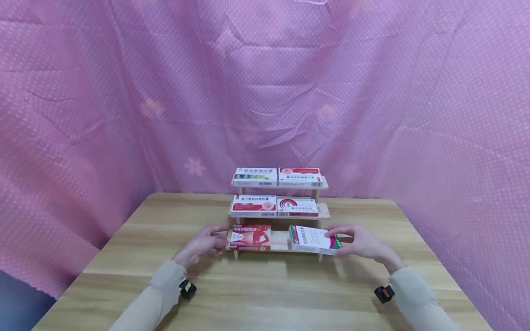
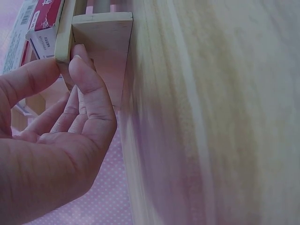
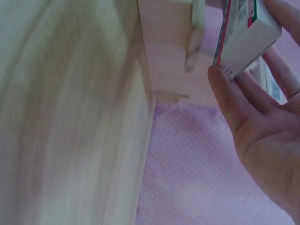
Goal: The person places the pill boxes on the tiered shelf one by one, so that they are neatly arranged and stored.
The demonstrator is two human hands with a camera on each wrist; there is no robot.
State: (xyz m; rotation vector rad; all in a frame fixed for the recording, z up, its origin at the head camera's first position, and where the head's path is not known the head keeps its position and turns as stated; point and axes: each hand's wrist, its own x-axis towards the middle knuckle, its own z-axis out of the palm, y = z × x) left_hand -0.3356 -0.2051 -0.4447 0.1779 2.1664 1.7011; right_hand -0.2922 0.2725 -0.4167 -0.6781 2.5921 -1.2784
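A three-tier wooden display rack (image 1: pixel 280 239) stands on the table, with medicine boxes on its tiers. My left hand (image 1: pixel 205 242) is at the left end of the lowest tier; in the left wrist view its thumb and forefinger pinch the end of the shelf board (image 2: pixel 63 40). Just beside it, a red medicine box (image 1: pixel 250 236) lies on that tier. My right hand (image 1: pixel 364 242) grips a white medicine box with green and magenta trim (image 1: pixel 310 237) by its right end, slightly tilted, over the right part of the lowest tier. Bare board shows between the two boxes.
Two boxes, one white and green (image 1: pixel 255 177) and one white and red (image 1: pixel 300 177), lie on the top tier. The middle tier holds two more white-and-red boxes (image 1: pixel 253 205). Pink dotted cloth (image 1: pixel 281 92) hangs behind the wooden table (image 1: pixel 265 294).
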